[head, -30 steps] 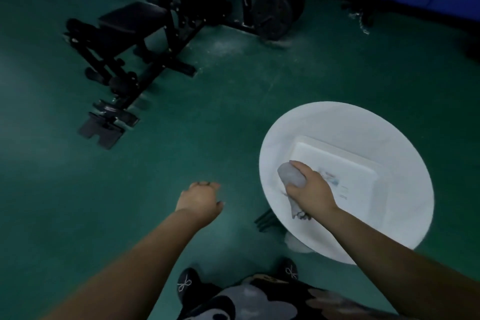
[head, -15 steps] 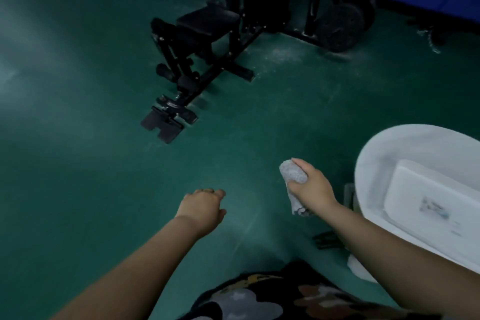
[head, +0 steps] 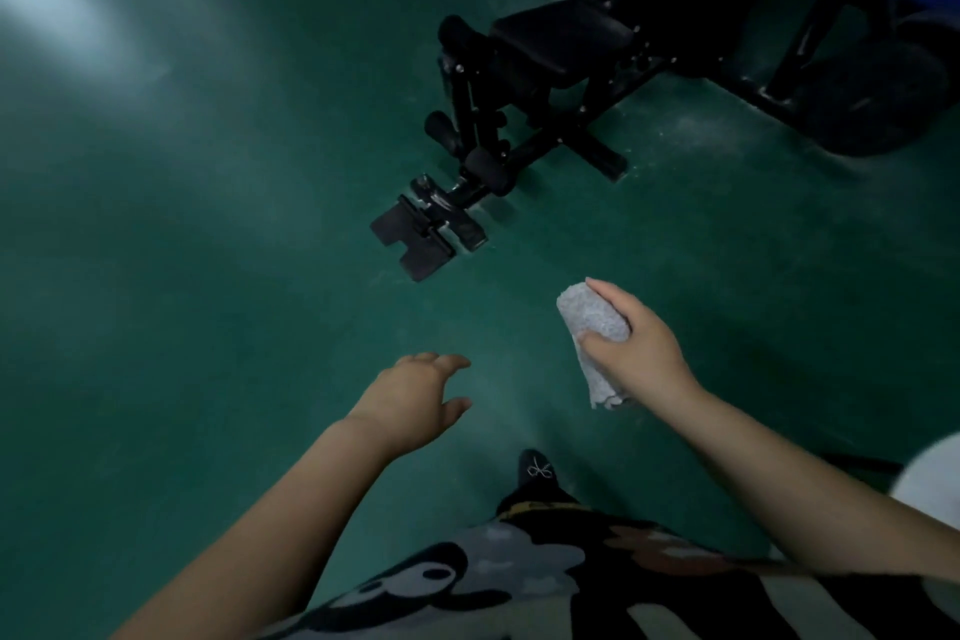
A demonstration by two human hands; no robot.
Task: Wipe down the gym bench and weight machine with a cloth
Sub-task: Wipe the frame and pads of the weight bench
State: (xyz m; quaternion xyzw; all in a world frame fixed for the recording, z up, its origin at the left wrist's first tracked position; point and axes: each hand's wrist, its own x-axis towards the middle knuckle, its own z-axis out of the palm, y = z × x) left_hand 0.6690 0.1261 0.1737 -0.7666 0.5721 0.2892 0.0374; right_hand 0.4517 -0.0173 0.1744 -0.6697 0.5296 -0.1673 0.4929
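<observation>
My right hand [head: 636,348] grips a bunched grey cloth [head: 592,322], one end hanging below the fist. My left hand [head: 415,395] hovers lower left of it, fingers loosely spread, holding nothing. Ahead on the green floor stands the black gym bench [head: 563,42] with a padded seat, foam leg rollers [head: 485,169] and a foot plate [head: 421,239] nearest me. The weight machine frame [head: 810,31] with a dark round weight plate [head: 878,104] rises at the upper right. Both hands are well short of the bench.
A sliver of the white round table [head: 935,483] shows at the right edge, with a dark leg beside it. My black shoe [head: 537,470] points forward below the hands. Green floor [head: 208,276] spreads wide to the left.
The cloth was lifted off the white table in my right hand. The view swung left, so the table slid out right and the bench came closer. My left fingers uncurled.
</observation>
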